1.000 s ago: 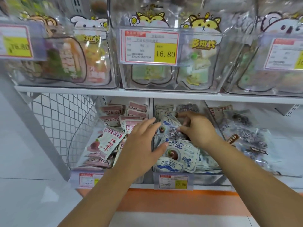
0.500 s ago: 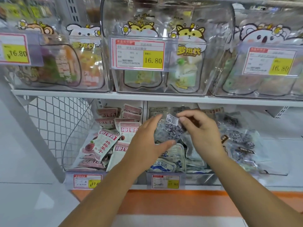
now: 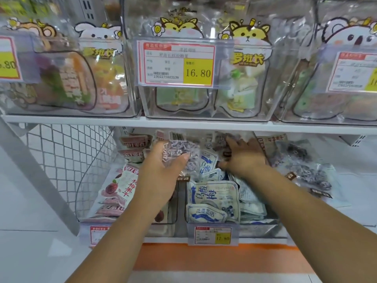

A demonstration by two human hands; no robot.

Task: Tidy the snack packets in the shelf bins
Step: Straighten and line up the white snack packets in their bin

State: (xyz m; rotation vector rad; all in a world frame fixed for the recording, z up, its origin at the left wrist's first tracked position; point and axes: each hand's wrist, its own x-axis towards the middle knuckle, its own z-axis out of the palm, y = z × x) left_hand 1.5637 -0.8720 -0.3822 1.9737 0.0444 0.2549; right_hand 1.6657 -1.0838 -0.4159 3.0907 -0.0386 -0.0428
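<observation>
Reference point: the middle bin point(image 3: 263, 226) on the lower shelf, stocked with blue-and-white packets point(image 3: 212, 196); left hand point(image 3: 161, 176) raised over the bin's left front corner, grasping a clear packet of dark purple pieces point(image 3: 179, 150); thumb pressed across the packet's lower face, the other fingers hidden behind it, so the packet stands above and beyond the palm, barcode end uppermost; right hand point(image 3: 243, 158) reaches to the rear of the middle bin, back of the hand up, fingers extended onto a dark packet point(image 3: 223, 139) at the back; whether it has taken hold of that packet cannot be told; left of the middle bin, a neighbouring bin holds pink-and-white packets point(image 3: 122, 186); right of it, further dark clear packets point(image 3: 306, 172) lie loose; on the bin's front, a price tag point(image 3: 213, 234) reading 17.80; above the bin, the upper shelf carries clear bins with cartoon-animal bags point(image 3: 246, 64) and a 16.80 label point(image 3: 177, 62)
</observation>
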